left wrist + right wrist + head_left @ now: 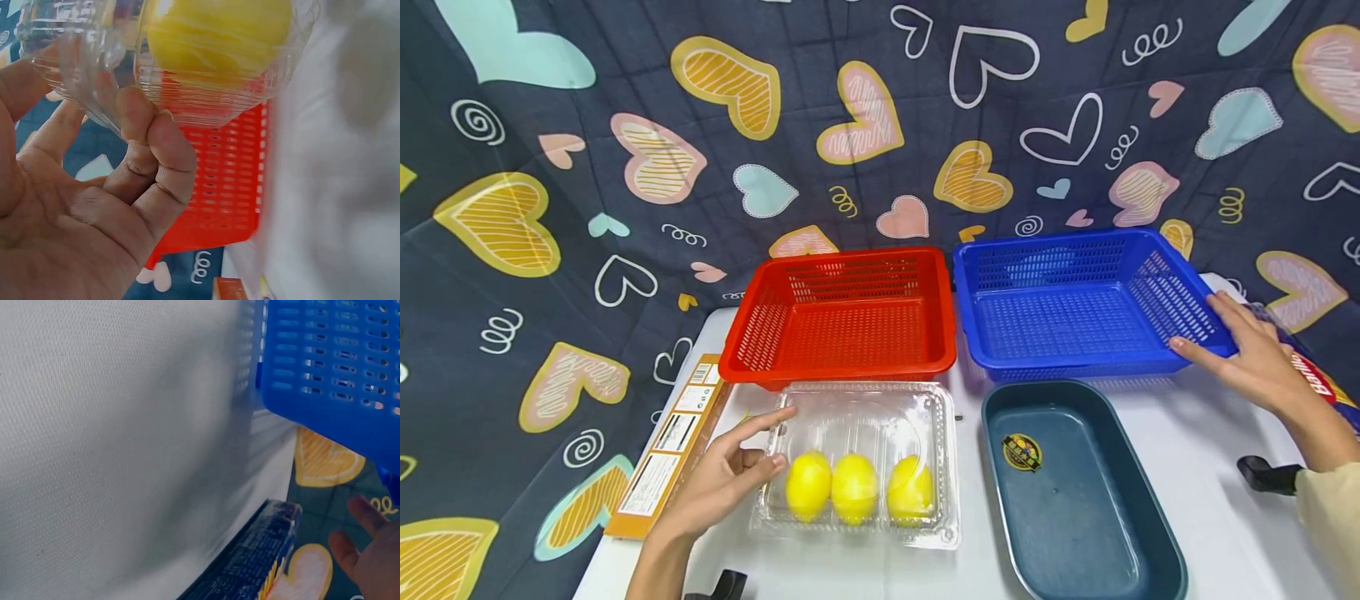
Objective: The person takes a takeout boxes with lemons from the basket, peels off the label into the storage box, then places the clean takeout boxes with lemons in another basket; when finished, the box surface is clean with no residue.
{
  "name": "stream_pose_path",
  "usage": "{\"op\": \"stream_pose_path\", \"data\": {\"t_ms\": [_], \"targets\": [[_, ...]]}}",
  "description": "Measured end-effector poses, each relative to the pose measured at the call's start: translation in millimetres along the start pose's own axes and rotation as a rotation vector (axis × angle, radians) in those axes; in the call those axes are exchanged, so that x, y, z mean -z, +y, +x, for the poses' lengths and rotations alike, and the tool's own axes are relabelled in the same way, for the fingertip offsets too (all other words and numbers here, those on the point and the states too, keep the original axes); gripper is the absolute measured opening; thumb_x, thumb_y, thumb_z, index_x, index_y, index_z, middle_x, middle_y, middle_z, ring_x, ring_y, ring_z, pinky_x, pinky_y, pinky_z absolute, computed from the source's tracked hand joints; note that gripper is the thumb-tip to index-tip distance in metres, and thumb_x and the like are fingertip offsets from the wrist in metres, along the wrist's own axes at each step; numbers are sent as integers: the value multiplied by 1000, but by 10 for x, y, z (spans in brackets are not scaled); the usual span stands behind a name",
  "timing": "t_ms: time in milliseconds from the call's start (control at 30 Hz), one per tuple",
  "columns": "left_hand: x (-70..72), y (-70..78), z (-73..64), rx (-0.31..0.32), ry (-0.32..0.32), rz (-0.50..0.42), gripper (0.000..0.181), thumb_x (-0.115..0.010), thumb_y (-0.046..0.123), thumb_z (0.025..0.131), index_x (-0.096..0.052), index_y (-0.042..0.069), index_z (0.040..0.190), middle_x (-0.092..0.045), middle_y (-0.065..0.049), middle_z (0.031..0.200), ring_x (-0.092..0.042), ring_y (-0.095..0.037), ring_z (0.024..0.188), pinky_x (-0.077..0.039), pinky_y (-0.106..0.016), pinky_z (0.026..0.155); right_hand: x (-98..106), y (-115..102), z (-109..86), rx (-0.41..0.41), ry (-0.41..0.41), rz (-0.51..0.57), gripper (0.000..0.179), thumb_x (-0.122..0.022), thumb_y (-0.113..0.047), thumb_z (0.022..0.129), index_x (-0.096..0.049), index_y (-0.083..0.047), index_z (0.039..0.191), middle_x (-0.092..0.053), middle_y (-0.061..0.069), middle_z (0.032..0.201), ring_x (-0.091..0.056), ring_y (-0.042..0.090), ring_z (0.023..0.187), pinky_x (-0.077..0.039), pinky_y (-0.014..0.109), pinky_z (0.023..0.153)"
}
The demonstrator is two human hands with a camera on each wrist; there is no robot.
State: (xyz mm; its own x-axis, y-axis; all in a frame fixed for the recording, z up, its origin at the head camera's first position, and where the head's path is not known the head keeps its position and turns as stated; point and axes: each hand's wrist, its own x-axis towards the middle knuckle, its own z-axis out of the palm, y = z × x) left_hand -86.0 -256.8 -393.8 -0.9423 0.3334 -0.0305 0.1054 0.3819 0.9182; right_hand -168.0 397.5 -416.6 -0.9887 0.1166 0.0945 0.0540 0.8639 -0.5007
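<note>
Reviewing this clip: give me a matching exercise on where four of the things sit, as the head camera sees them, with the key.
Things:
1. Yellow fruits
2. Red basket
3. Blue basket
4. Tray

Places:
A. Just behind the clear box
B. Just right of the clear box
C. Inside the clear box
D. Just behind the tray

Pairs: 1-C, 2-A, 3-D, 4-B

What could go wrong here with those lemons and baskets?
If the left hand tips the clear plastic container, the three lemons inside might roll and knock together. The right hand is at the blue basket; shifting that could bump the red basket beside it or the dark tray just in front.
</note>
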Motion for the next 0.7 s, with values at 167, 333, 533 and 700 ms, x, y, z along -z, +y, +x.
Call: {"op": "stream_pose_path", "data": {"t_ms": [167, 333, 533, 700], "targets": [[14, 135, 14, -39, 22, 8, 55, -67, 8, 96, -52, 12, 148, -56, 5, 146, -58, -29, 58, -53, -27, 62, -6, -1, 2, 2, 0, 6, 96, -56, -50, 98, -2, -2, 162, 3, 29, 168, 4, 64, 149, 4, 86, 108], [25, 259, 53, -80, 25, 5, 53, -66, 7, 96, -53, 11, 148, -58, 15, 138, -61, -26, 62, -56, -26, 65, -17, 4, 9, 7, 3, 12, 92, -52, -48, 100, -3, -1, 162, 3, 29, 168, 3, 65, 148, 5, 86, 108], [39, 370, 151, -130, 24, 16, 53, -65, 6, 96, -53, 11, 148, -56, 4, 145, -63, -31, 68, -58, -27, 65, -26, 13, 20, 3, 10, 13, 89, -50, -48, 101, -5, -1, 162, 2, 28, 168, 2, 64, 148, 3, 85, 108], [43, 451, 257, -162, 25, 22, 54, -65, 4, 96, -54, 12, 148, -58, 3, 143, -63, -28, 63, -58, -28, 63, -39, 16, 19, 4, 21, 22, 87, -49, -47, 102, -6, -1, 162, 1, 28, 169, 1, 63, 149, 4, 84, 110]]}}
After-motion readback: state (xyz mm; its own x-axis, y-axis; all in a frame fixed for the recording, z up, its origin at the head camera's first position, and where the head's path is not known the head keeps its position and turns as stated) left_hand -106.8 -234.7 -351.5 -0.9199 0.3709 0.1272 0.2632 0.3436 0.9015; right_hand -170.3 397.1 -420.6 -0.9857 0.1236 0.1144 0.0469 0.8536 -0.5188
